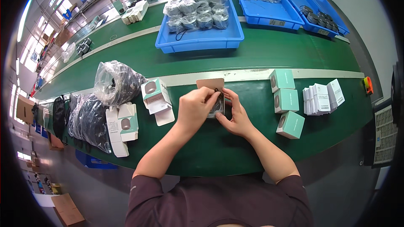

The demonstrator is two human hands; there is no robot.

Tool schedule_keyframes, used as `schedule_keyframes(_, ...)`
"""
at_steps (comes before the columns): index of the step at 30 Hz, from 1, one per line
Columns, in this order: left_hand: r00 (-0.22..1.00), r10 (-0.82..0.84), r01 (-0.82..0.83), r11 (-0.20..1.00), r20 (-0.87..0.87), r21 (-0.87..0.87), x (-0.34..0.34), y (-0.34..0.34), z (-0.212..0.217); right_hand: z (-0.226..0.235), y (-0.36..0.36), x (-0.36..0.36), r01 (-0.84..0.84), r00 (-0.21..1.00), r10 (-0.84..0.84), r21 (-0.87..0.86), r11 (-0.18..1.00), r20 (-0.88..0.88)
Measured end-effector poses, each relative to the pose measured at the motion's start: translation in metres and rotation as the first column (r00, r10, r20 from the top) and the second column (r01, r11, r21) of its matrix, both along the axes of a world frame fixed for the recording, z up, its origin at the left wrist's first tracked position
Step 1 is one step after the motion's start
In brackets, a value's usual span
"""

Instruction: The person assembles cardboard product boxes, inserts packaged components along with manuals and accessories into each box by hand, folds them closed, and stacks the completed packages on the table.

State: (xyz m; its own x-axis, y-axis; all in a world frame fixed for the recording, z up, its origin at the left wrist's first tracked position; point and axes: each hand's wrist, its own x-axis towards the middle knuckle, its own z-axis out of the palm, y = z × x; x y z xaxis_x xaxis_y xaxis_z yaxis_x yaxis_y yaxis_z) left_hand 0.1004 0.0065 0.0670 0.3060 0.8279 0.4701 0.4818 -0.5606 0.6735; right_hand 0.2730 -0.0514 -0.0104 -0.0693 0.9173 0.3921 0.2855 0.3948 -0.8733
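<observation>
In front of me on the green bench is a small open carton, its plain brown flap (210, 83) raised at the far side. A dark grey item in clear plastic (218, 106) shows in the carton between my hands. My left hand (197, 104) is closed, fingertips pinched over the carton's opening at a small dark bit that I cannot make out. My right hand (236, 117) grips the carton's right side, with thumb near and fingers far. Both hands hide most of the carton's walls.
Left are an open green-and-white box (155, 96), flattened cartons (128, 124) and plastic bags of dark parts (115, 83). Right are three closed green boxes (287, 100) and folded leaflets (316, 99). Behind stand blue trays (200, 45) with wrapped round items; a tape dispenser (368, 85) sits far right.
</observation>
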Motion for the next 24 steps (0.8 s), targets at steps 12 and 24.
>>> schedule_keyframes(12,0.895,-0.182,0.27,0.948,-0.407,0.17,-0.001,0.002,-0.008,-0.005,0.003,0.0,0.002,1.0,-0.002,0.005,1.0,-0.024)
schedule_keyframes(24,0.885,-0.02,0.227,0.892,-0.466,0.392,0.009,0.005,-0.034,-0.009,0.0,0.003,-0.016,0.996,0.016,-0.008,1.0,-0.083)
